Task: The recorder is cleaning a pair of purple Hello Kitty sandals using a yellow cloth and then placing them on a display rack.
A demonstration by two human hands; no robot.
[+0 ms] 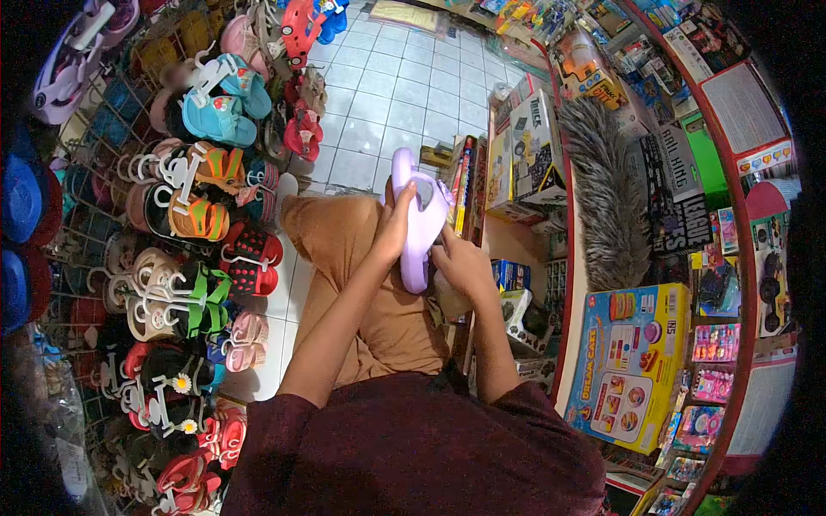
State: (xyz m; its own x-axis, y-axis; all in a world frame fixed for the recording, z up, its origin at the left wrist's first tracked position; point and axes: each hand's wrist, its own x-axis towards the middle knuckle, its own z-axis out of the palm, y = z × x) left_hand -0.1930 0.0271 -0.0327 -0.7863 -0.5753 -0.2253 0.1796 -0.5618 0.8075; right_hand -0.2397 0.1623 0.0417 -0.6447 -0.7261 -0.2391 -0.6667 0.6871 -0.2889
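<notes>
A lilac foam clog point(427, 222) is held up over my bent legs in brown trousers point(361, 277). My left hand point(395, 222) grips it along its left side, with the thumb laid across the upper near the opening. On the other side, my right hand point(463, 263) has its curled fingers at the clog's lower right edge. Part of those fingertips is hidden by the shoe, so their exact hold is unclear.
A wire rack point(97, 155) on the left holds many children's sandals on white hangers, including a turquoise pair point(219, 119). White floor tiles point(387, 84) lie ahead. Red-edged shelves point(560, 361) on the right carry toy boxes point(532, 148), a grey feather duster point(603, 193) and a dough-toy box point(626, 367).
</notes>
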